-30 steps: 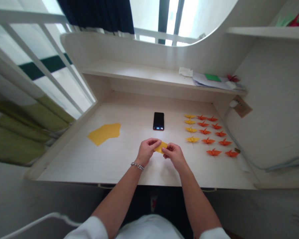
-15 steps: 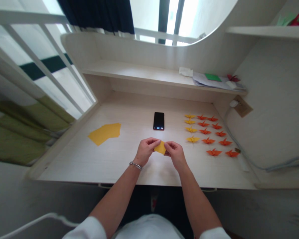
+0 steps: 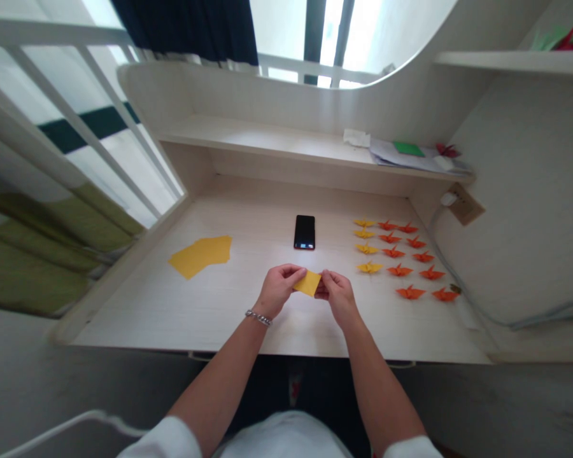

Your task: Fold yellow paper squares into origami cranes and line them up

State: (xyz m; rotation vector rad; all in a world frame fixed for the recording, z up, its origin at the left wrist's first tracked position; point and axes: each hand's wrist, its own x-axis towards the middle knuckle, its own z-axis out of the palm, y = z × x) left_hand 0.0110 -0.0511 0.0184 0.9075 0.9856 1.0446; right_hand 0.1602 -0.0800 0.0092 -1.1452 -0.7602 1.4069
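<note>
A small folded piece of yellow origami paper (image 3: 308,283) is held up over the white desk, between my two hands. My left hand (image 3: 279,287) pinches its left side, thumb on top. At the right edge my right hand (image 3: 337,291) grips it with thumb and fingertips; the fingers behind the paper are partly hidden. Several flat yellow sheets (image 3: 201,254) lie fanned out to the left. On the right stand rows of folded paper cranes, a column of yellow cranes (image 3: 368,268) beside columns of orange cranes (image 3: 399,270).
A black phone (image 3: 304,231) lies on the desk beyond my hands. Along the back runs a shelf (image 3: 267,138) with papers and a green packet (image 3: 409,149). A cable (image 3: 482,315) follows the right wall from a socket (image 3: 465,205). White railings (image 3: 109,121) border the left.
My right thumb has shifted slightly right toward the paper's edge, so more of the yellow paper shows. My left hand stays nearly in place.
</note>
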